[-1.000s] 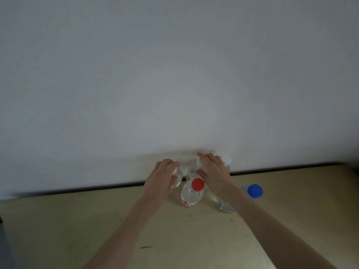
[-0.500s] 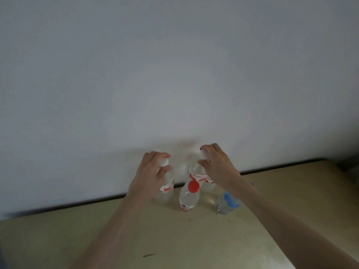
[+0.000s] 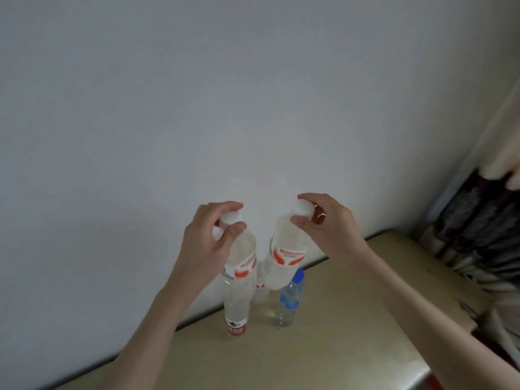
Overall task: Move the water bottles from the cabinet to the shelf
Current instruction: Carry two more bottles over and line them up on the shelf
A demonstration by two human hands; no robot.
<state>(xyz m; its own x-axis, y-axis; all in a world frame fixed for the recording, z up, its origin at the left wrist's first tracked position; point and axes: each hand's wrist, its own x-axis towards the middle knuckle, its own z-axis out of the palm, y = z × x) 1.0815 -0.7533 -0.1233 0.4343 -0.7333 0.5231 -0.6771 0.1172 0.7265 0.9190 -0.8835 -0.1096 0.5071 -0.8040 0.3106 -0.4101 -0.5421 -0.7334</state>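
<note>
My left hand (image 3: 209, 243) grips the neck and white cap of a clear water bottle (image 3: 243, 256) with a red-and-white label, held up off the surface. In my right hand (image 3: 327, 226), a second white-capped bottle (image 3: 285, 258) of the same kind is pinched by its top and hangs tilted in the air. Below them, on the beige cabinet top (image 3: 323, 350), stand a clear bottle with a red band (image 3: 236, 313) and a smaller blue-capped bottle (image 3: 289, 299). Another bottle (image 3: 260, 289) is partly hidden behind the lifted ones.
A plain white wall (image 3: 225, 108) rises directly behind the bottles. At the right edge hang dark patterned fabrics (image 3: 478, 220) beside the cabinet's right end. The cabinet's front right corner (image 3: 422, 370) is rounded.
Both hands have lifted their white-capped bottles up off the cabinet top. The view has swung so the right-hand fabrics are visible.
</note>
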